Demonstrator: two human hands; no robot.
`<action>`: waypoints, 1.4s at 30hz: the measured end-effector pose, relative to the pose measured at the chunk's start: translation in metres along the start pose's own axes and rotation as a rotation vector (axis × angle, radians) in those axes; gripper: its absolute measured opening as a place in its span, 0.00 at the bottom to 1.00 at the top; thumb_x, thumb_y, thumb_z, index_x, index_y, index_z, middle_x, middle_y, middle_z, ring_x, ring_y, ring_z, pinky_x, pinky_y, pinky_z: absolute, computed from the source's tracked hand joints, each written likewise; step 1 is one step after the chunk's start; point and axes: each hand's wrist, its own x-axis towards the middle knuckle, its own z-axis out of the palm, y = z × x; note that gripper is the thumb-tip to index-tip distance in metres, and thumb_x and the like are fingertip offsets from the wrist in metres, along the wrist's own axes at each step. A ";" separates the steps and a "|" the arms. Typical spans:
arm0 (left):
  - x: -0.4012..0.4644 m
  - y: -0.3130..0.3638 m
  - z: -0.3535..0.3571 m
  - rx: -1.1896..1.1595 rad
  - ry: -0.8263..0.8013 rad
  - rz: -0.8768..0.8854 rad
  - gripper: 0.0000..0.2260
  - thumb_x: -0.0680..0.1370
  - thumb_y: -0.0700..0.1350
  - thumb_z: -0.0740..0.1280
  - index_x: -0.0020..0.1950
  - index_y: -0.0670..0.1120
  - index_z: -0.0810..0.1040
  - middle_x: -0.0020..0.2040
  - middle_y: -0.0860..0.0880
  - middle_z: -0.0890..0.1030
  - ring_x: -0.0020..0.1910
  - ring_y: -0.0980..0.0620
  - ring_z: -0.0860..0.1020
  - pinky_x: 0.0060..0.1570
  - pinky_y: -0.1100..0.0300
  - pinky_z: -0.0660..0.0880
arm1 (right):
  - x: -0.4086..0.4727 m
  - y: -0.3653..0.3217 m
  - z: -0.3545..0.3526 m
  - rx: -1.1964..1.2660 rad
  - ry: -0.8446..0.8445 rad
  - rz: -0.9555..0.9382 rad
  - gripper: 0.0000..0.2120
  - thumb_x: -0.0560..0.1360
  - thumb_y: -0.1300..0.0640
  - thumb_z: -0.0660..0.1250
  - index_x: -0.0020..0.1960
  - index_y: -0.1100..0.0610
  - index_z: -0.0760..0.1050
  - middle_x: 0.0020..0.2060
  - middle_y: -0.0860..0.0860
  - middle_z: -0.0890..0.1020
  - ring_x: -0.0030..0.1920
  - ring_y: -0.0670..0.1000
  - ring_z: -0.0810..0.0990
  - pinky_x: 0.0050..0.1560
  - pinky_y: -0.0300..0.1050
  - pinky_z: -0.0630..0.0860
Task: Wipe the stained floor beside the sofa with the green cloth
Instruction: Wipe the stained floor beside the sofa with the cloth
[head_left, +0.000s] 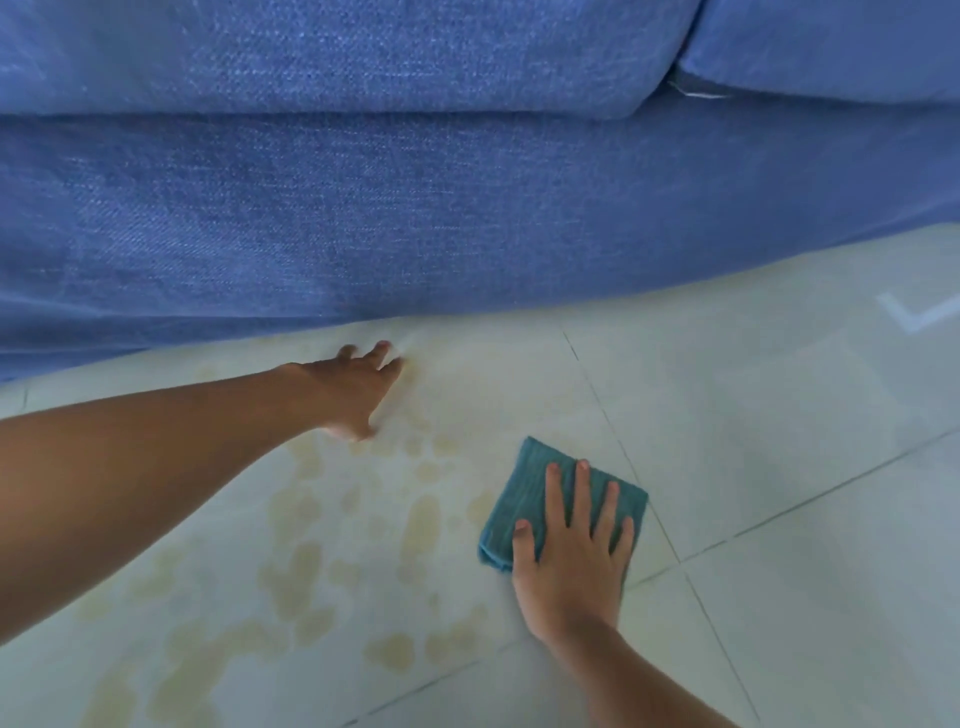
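The green cloth (540, 499) lies folded into a thick pad on the floor (779, 467), lower right of centre in the frame, at the right-hand edge of the stains (415, 525). The right hand (571, 551) rests flat on top of it, palm down, fingers spread and extended; the grip is not closed round the cloth, it only presses on it. The left hand (353, 389) is planted on the tiles at centre frame, just below the base of the sofa (415, 208), fingers apart and holding nothing; it appears to act as a brace.

Handling, as a judgement: the cloth looks soft, light and limp, with a ribbed weave. It will slide readily on smooth tile and may unfold or bunch if pushed from one edge. Best control is likely with flat palm pressure over the centre of the pad, fingertips near the leading edge, as placed now. To lift it, pinch through all layers at the folded edge on the left side.

The stains are pale yellow-brown patches spread across the lower left and centre of the frame, reaching up toward the sofa base. Most lie to the left of the cloth and look unwiped, so the work appears to be at an early stage.

No brand, label or readable writing is visible. A pale angular mark (914, 312) shows on the floor at the right edge; it cannot be read as a character
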 end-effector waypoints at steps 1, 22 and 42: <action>-0.001 0.001 0.000 0.004 0.001 0.000 0.44 0.78 0.50 0.67 0.80 0.50 0.37 0.81 0.48 0.35 0.80 0.39 0.45 0.73 0.42 0.61 | 0.006 0.002 -0.003 -0.018 0.005 -0.041 0.36 0.76 0.36 0.40 0.83 0.45 0.41 0.83 0.49 0.40 0.82 0.59 0.38 0.79 0.62 0.38; -0.083 -0.016 0.060 -0.022 -0.099 -0.031 0.52 0.73 0.60 0.72 0.80 0.50 0.35 0.79 0.51 0.29 0.80 0.45 0.38 0.74 0.39 0.60 | 0.132 -0.097 -0.045 -0.052 -0.237 -0.381 0.33 0.80 0.46 0.47 0.81 0.41 0.36 0.81 0.45 0.33 0.79 0.58 0.29 0.77 0.64 0.31; -0.083 -0.036 0.072 -0.064 -0.037 -0.067 0.53 0.72 0.55 0.74 0.80 0.48 0.35 0.80 0.48 0.32 0.79 0.40 0.39 0.71 0.43 0.66 | 0.153 -0.152 -0.036 -0.072 -0.158 -0.536 0.32 0.79 0.47 0.47 0.81 0.37 0.43 0.82 0.41 0.40 0.81 0.53 0.36 0.79 0.60 0.34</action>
